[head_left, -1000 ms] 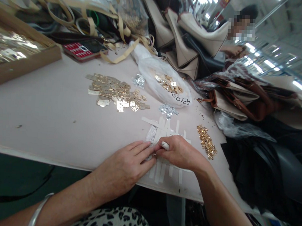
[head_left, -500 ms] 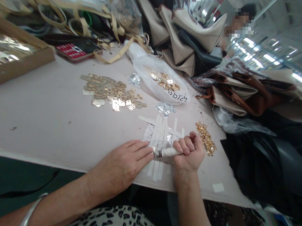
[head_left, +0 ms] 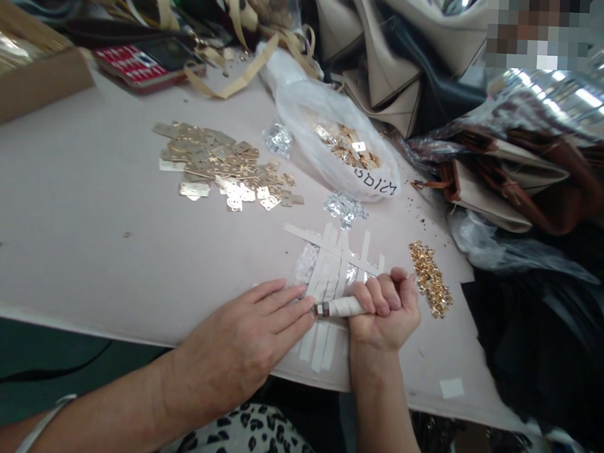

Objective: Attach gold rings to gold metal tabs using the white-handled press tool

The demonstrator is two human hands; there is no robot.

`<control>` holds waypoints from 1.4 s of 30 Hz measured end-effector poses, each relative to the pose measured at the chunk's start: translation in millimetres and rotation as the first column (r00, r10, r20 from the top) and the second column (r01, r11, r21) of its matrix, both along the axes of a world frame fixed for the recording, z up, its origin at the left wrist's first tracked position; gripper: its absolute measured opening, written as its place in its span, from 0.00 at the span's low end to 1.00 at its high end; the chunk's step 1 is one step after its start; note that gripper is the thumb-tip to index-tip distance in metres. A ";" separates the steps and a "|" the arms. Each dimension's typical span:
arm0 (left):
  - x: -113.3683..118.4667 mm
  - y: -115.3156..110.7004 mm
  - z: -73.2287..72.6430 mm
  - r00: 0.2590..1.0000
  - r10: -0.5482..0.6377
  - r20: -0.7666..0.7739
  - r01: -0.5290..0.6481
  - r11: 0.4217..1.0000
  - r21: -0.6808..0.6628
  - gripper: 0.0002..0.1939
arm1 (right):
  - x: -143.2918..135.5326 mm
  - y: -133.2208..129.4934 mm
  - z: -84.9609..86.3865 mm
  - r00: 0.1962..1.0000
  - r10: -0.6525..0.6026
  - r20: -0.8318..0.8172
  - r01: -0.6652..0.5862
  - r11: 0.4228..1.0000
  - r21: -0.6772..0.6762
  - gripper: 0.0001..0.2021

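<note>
Right hand (head_left: 386,310) grips the white-wrapped tool (head_left: 346,307) — metal end at the left fingertips. Left hand (head_left: 250,334) lies flat beside the taped patch (head_left: 327,268).

Even, muted indoor light, with a soft, wide-angle picture.
Bright ceiling lights (head_left: 590,99) glow blurrily toward 2 o'clock, beside a pixelated patch (head_left: 538,33); glare whitens some gold plates (head_left: 241,192) at 10 o'clock. Shadows on the pale tabletop (head_left: 105,264) are faint — the black material (head_left: 531,350) near 4 o'clock sinks into murk. Outer edges look stretched and smeared — even the wrapped tool (head_left: 346,307) lacks crisp detail.
</note>
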State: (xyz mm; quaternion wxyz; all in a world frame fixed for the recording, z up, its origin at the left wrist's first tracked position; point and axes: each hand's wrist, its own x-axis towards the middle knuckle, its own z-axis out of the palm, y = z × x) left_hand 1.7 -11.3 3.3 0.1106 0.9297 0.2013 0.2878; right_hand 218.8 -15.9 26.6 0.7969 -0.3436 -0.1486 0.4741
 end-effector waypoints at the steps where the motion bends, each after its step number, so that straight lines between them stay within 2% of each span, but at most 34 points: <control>1: 0.5 0.4 -0.4 1.000 0.001 0.010 0.000 1.000 -0.004 0.19 | -0.9 0.3 0.8 1.000 0.014 0.025 -0.014 1.000 0.016 0.11; 6: 1.8 0.2 -0.7 0.999 0.000 0.047 0.001 1.000 -0.025 0.17 | -19.8 -3.5 16.2 0.975 0.066 0.211 -0.090 0.990 0.105 0.13; 9: 1.9 0.4 1.4 0.998 0.001 0.058 0.000 1.000 -0.019 0.17 | -37.8 -9.6 29.4 0.909 0.087 0.407 -0.157 0.977 0.141 0.12; 11: 1.4 0.8 2.4 0.999 0.003 0.051 -0.002 1.000 -0.017 0.17 | -43.4 -12.3 33.9 0.871 0.111 0.478 -0.202 0.969 0.142 0.12; 13: 0.6 1.2 2.7 0.999 0.000 0.035 0.000 1.000 -0.014 0.18 | -40.3 -12.9 33.0 0.883 0.100 0.459 -0.186 0.971 0.147 0.13; 17: -0.4 0.8 1.6 1.000 -0.002 0.022 0.002 1.000 0.013 0.19 | -22.6 -10.4 22.2 0.945 -0.007 0.327 -0.041 0.990 0.137 0.16; 22: 1.3 0.0 -0.6 0.999 0.007 0.033 -0.008 1.000 0.005 0.18 | -25.5 -9.1 21.9 0.930 -0.010 0.367 -0.049 0.987 0.152 0.15; 27: 1.9 0.3 -0.1 0.999 -0.003 0.033 0.004 1.000 -0.019 0.18 | -46.9 -14.2 34.7 0.857 0.017 0.515 -0.074 0.993 0.091 0.13; 33: 0.7 -0.8 1.9 0.999 -0.013 0.033 0.013 1.000 -0.021 0.20 | -61.6 -20.3 34.5 0.665 0.085 0.742 -0.065 0.996 -0.056 0.10; 35: 0.4 -1.8 1.8 0.999 -0.006 0.040 0.007 1.000 -0.021 0.19 | -59.6 -16.5 36.4 0.682 0.084 0.727 -0.076 0.996 -0.044 0.11; 39: -0.5 -4.3 1.7 0.994 0.055 0.097 -0.052 0.998 -0.032 0.14 | -50.6 -8.2 53.8 0.788 0.019 0.615 -0.087 0.993 0.081 0.14; 42: -1.1 -5.9 3.3 0.991 0.067 0.116 -0.062 0.997 -0.047 0.11 | -50.7 -8.9 60.7 0.779 -0.085 0.621 -0.025 0.986 0.167 0.12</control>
